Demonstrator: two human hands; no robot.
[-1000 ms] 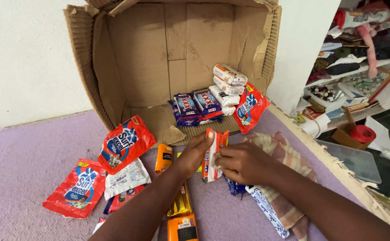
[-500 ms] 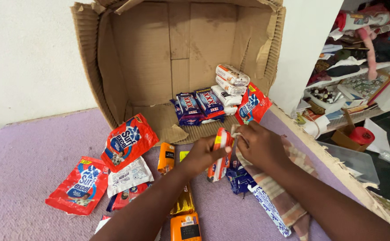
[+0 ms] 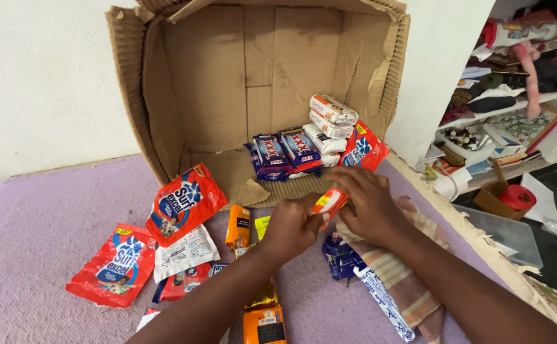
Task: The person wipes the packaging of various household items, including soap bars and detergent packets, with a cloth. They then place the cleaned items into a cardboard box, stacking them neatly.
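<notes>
Both hands meet just in front of the open mouth of the cardboard box [image 3: 227, 83], which lies on its side at the far edge of the purple mat [image 3: 30, 242].

Left hand [image 3: 294, 224]: fingers closed round the lower end of a small orange-red soap bar [image 3: 330, 202]. Right hand [image 3: 367, 205]: curled over the upper end of the same bar, fingers bent, palm down. The bar is tilted, lifted off the mat, held between the two hands.

Under the right wrist: a striped cloth [image 3: 406, 280], running toward the near right edge of the mat. A dark blue wrapper [image 3: 342, 258] lies touching the cloth's left side.

Inside the box, right rear corner: white soap bars [image 3: 330, 124] stacked; dark blue bars [image 3: 285, 153] beside them; one red sachet [image 3: 362, 150] leaning at the box mouth.

Left part of mat: two red detergent sachets [image 3: 186, 202], a white packet [image 3: 183, 251], orange packets [image 3: 237, 226].
</notes>
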